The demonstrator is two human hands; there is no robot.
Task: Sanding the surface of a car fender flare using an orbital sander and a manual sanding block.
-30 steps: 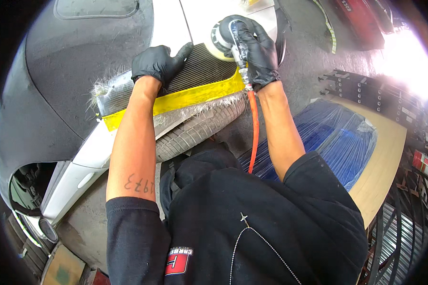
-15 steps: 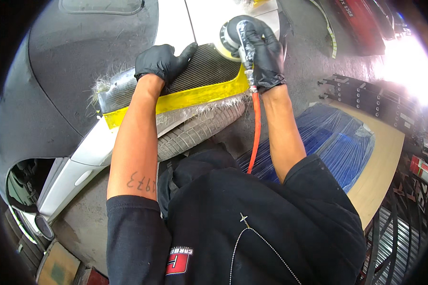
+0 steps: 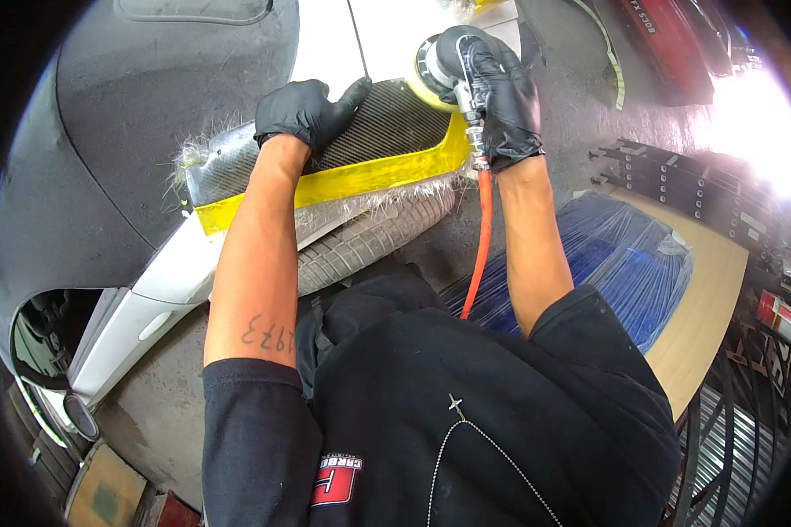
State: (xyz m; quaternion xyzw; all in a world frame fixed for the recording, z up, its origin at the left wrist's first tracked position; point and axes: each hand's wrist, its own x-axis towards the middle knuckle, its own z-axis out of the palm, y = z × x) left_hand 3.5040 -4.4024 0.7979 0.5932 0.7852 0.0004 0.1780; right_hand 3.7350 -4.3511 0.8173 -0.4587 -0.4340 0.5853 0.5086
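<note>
My right hand (image 3: 508, 101), in a black glove, is wrapped round an air-powered orbital sander (image 3: 453, 54). The sander's yellowish pad is tilted against the right end of a carbon-fibre panel (image 3: 387, 123), by the white bodywork (image 3: 334, 39). From its metal fitting an orange-red air hose (image 3: 485, 228) runs down behind my shirt. Also gloved, my left hand (image 3: 303, 114) bears on the panel's upper edge with fingers curled and thumb pointing right; its fingertips are hidden. Yellow tape (image 3: 378, 173) borders the panel's near side, and loose fibres (image 3: 193, 158) fray from the left end.
Below the panel is a tyre (image 3: 378, 241). A dark car cover (image 3: 149, 97) spreads over the left. At right, a plastic-wrapped blue part (image 3: 589, 263) lies on a wooden board (image 3: 703, 290), near a black perforated metal rail (image 3: 677, 180). A red machine (image 3: 664, 48) stands far right.
The sander and my right hand have shifted slightly to the right along the panel's end. My left hand keeps its place on the panel, while the whole view has shifted a little.
</note>
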